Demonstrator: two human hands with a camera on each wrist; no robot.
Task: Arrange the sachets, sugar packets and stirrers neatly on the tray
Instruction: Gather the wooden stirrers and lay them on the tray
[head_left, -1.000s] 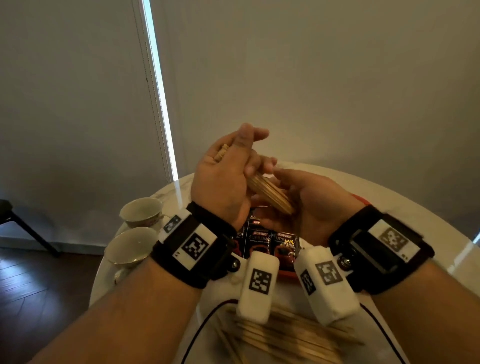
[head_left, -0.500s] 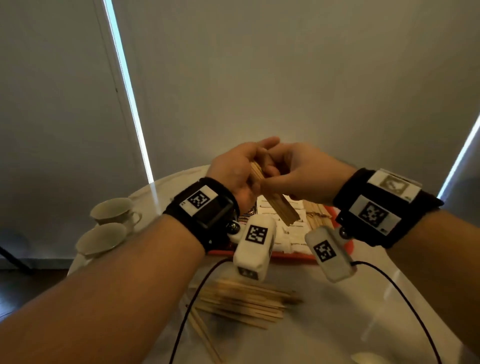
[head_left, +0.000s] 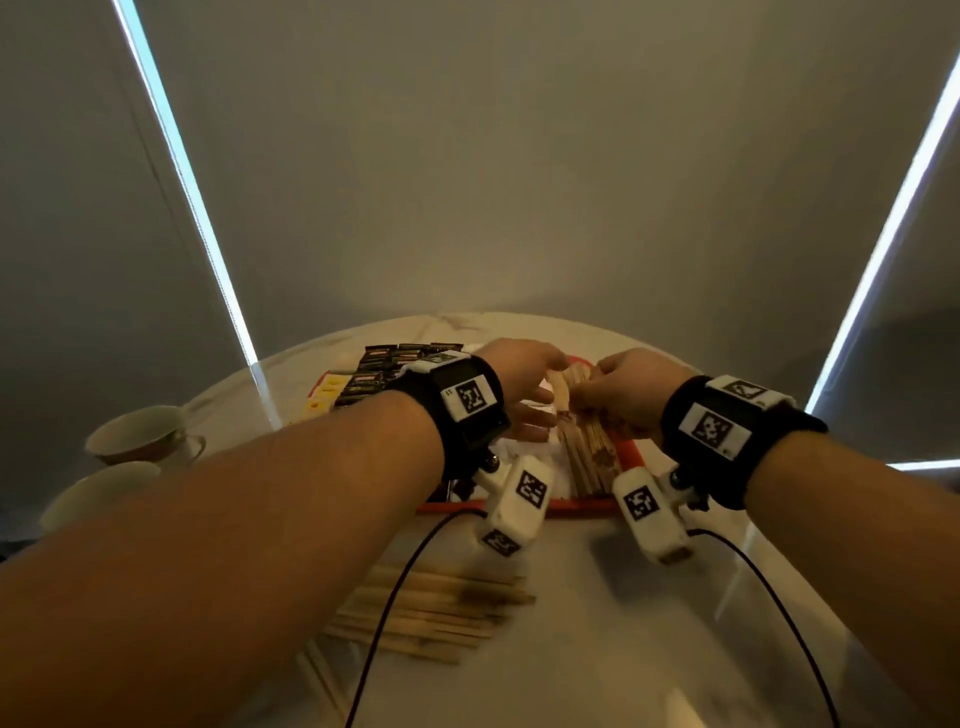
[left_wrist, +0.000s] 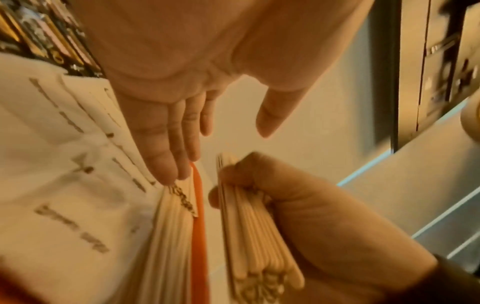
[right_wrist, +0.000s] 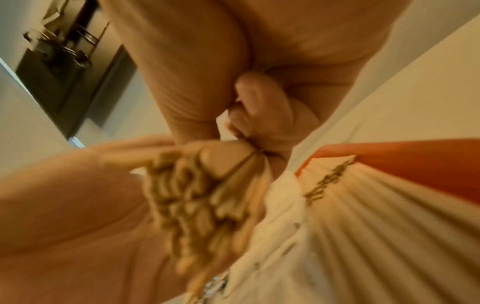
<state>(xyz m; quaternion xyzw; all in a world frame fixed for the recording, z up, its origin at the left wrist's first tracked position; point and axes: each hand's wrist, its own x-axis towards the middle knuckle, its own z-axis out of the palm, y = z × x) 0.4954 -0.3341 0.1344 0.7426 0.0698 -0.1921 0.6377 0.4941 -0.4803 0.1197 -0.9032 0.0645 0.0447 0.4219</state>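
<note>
**pixelpeeper:** Right hand (left_wrist: 298, 207) is wrapped around a bundle of wooden stirrers (left_wrist: 249, 232), fingers curled tight on them, thumb pressing the flat side. It's holding them just above the right side of the orange tray (head_left: 519, 506). Left hand (left_wrist: 166, 131) is flat, fingers straight and together, thumb spread off to the side, gripping nothing. Fingertips (left_wrist: 171, 174) look like they're touching the far end of the row of stirrers on the tray (left_wrist: 171, 230), though the blur makes actual contact hard to call.

**mugshot_42:** What about the rest of the stuff?

**pixelpeeper:** Dark sachets (head_left: 384, 371) sit in rows on the far left part of the tray, a couple of yellow ones (head_left: 324, 397) beside them. White sugar packets (left_wrist: 64, 164) are in the middle, print on them too smeared to read. From the head view the left wrist strap and camera cover most of those. Another loose pile of stirrers (head_left: 431, 608) lies on the white table (head_left: 597, 649) near the person, partly hidden under the left forearm.

**mugshot_42:** Cups?

**pixelpeeper:** Two teacups (head_left: 140, 436) off at the table's left edge, the nearer one half cut off by the arm. The right wrist view is mostly blurry stirrer ends, so no count on the bundle.
</note>
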